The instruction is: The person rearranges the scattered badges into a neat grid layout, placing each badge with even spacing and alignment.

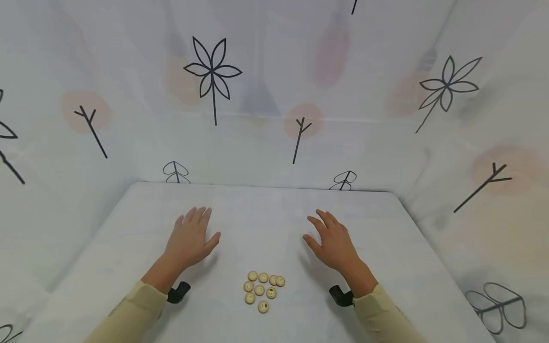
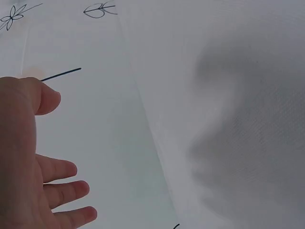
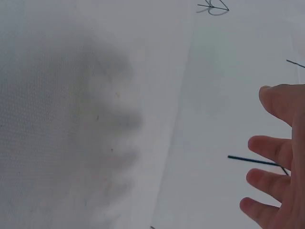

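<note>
Several small round wooden buttons (image 1: 259,290) lie in a loose cluster on the white table, near its front middle. Two at the cluster's right side overlap or touch. My left hand (image 1: 188,240) hovers to the left of and beyond the buttons, fingers spread and the thumb apart. On the other side, my right hand (image 1: 332,243) is held over the table with its fingers spread and slightly bent. Neither hand touches a button. In the wrist views, the left hand (image 2: 24,157) and the right hand (image 3: 281,157) hold nothing, and their shadows fall on the cloth.
A white cloth-covered table (image 1: 257,214) spreads beneath both hands. Behind and beside it hang pale curtains (image 1: 257,147) printed with flowers and twigs. Each wrist carries a black strap-like piece (image 1: 178,292), and both sleeves (image 1: 137,309) are light yellow.
</note>
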A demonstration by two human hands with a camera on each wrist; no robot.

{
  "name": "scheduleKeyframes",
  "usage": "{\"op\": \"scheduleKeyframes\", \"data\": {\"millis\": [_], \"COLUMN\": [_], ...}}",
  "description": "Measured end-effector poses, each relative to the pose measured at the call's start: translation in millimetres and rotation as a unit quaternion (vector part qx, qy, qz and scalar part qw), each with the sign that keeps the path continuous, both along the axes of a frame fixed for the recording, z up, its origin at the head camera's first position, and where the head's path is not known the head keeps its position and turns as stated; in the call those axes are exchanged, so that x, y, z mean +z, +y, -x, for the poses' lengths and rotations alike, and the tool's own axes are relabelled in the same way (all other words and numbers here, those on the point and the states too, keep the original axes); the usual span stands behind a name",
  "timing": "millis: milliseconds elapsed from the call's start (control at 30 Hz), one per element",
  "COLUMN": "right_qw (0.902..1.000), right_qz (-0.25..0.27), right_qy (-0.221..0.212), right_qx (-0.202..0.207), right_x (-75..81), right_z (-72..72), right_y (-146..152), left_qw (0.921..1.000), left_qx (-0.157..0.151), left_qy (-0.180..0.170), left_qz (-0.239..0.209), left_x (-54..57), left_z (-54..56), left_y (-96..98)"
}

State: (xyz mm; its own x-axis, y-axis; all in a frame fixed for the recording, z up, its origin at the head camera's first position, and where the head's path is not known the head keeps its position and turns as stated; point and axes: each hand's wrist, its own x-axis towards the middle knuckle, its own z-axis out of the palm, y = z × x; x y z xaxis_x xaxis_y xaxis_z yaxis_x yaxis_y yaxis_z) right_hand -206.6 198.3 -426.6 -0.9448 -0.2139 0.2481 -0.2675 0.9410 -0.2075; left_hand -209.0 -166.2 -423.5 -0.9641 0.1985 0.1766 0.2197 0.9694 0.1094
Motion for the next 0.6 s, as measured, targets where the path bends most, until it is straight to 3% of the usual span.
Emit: {"op": "scheduleKeyframes", "data": {"millis": [300,600], "right_qw": [0.9996,0.9991], "right_qz": [0.012,0.019], "right_qy": [0.011,0.007], "right_qx": [0.022,0.039], "right_x": [-2.2,-6.8], "right_z": [-6.8,-11.4], "right_y": [-10.6,-19.1], "left_qw": [0.9986,0.9985], "left_qx": [-0.034,-0.039], "left_qy": [0.037,0.032], "left_qz": [-0.014,-0.020], "left_x": [-6.6,-10.3], "left_z": [-2.1,-6.7], "left_y": [3.9,13.1]}}
